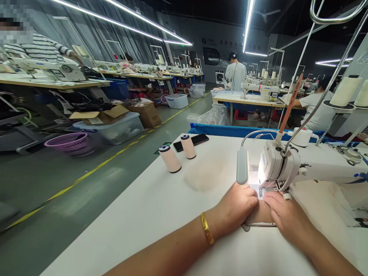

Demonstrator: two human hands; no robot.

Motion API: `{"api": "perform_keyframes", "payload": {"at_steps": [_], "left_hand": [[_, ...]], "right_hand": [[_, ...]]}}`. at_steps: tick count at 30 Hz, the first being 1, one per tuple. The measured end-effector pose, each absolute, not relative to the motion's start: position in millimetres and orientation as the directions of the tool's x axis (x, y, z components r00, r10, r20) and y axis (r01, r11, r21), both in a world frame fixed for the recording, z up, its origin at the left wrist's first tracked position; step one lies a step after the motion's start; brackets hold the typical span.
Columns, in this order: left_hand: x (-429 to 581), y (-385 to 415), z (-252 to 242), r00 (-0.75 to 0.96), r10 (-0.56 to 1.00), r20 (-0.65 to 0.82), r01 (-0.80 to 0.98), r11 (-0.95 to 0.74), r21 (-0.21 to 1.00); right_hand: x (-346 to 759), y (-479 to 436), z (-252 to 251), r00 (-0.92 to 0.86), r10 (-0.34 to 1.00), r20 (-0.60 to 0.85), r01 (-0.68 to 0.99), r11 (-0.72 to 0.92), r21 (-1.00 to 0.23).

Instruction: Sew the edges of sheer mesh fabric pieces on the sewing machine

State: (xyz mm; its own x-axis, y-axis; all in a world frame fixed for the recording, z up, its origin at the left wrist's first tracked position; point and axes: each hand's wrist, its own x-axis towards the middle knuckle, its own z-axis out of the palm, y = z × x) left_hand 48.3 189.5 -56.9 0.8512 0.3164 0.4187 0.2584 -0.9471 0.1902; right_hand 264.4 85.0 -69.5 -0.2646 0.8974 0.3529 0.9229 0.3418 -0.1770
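Observation:
A white sewing machine (276,165) stands on the right of the table, its lit needle area low at the front. Just left of the needle, my left hand (237,207) is closed with the fingers curled on a piece of beige fabric (262,214). A gold bracelet (207,228) circles that wrist. On the right side of the presser foot, my right hand (286,214) grips the same fabric, fingers together and close to the needle. My hands partly cover the fabric. A grey lamp (242,166) on a bent metal neck hangs above my left hand.
Two thread cones (170,159) stand on the white table (143,214), near a black phone (200,139). Pale sheer fabric (322,203) lies at the right. Beyond are a purple basket (70,144), a cardboard box (99,115) and people at other machines.

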Motion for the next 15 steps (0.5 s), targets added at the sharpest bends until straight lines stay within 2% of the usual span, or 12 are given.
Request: {"api": "perform_keyframes", "payload": {"at_steps": [7,15], "left_hand": [[51.7,195.6,-56.0,0.827,0.332,0.453,0.280,-0.943,0.180],[48.6,196.6,-58.0,0.807,0.373,0.458,0.294,-0.926,0.237]], "right_hand": [[267.4,89.1,-77.4,-0.243,0.911,0.332,0.954,0.286,-0.088],[266.9,89.1,-84.0,-0.201,0.921,0.335,0.960,0.254,-0.122]]}}
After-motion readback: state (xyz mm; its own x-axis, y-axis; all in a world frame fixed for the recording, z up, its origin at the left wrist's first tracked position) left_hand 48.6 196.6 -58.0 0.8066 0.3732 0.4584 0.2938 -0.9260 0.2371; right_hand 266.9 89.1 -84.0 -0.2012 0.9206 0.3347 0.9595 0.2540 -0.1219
